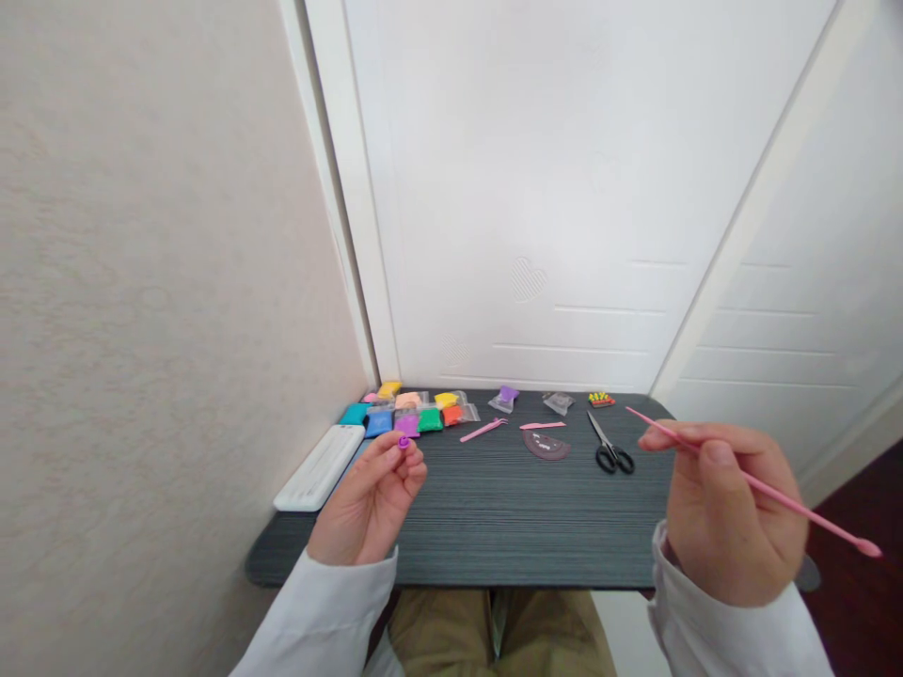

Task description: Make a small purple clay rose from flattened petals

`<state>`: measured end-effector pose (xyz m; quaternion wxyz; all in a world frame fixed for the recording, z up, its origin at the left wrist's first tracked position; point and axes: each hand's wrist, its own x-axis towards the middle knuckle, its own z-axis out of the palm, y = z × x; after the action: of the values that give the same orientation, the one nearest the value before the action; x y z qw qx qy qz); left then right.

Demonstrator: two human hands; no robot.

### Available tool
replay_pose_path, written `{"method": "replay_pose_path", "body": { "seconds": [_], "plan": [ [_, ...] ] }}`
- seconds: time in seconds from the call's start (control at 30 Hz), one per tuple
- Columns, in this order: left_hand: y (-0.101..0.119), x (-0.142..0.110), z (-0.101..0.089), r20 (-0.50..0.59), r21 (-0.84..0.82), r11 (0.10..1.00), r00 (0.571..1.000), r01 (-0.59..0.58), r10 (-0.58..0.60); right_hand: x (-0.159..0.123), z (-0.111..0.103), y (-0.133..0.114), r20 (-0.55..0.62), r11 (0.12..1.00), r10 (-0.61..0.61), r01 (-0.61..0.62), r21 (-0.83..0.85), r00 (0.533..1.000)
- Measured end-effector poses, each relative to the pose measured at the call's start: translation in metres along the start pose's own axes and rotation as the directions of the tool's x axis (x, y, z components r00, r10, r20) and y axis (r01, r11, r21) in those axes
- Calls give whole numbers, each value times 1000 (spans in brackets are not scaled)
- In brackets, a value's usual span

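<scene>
- One left hand, closed at the fingertips, pinches one small purple piece above the left part of the counter
- One right hand, closed around one long pink tool, holds it slanting at the right side, its thin tip pointing up and left and its wider end down and right
- About nine coloured packets lie grouped at the back left of the counter: two yellow, one pink, one teal, one blue, one peach, one purple, one green and one orange-red; they crowd together, so the count may be off by one
- One white case lies along the left edge, near the packets
- One pair of pink tweezers lies right of the packets
- One clear bag with purple contents lies behind the tweezers, and one clear bag with greyish contents lies farther right
- One flat pink blade-like tool lies just behind one dark half-round piece with small pale marks
- One pair of scissors with two black handles lies left of the right hand, blades pointing toward the back
- One small yellow-and-red item sits behind the scissors, at the back edge
</scene>
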<state>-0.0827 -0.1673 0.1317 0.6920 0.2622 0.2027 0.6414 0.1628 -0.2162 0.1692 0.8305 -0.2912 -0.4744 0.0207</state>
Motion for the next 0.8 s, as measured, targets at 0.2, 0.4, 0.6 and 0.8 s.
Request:
{"method": "replay_pose_path", "body": {
  "seconds": [0.2,0.4,0.6,0.8],
  "plan": [
    [3,3,-2,3,1,1000,1000,3,-3,-6,7,6,32,999,11,-10,-32,999],
    [3,21,9,37,39,999,999,11,-12,5,15,15,53,999,-35,35,10,998],
    [2,51,28,117,40,999,993,23,-27,16,38,25,132,995,-52,40,93,990],
    [-5,82,55,257,26,1000,966,15,-21,22,65,48,212,981,-18,-23,192,977]
  ]
}}
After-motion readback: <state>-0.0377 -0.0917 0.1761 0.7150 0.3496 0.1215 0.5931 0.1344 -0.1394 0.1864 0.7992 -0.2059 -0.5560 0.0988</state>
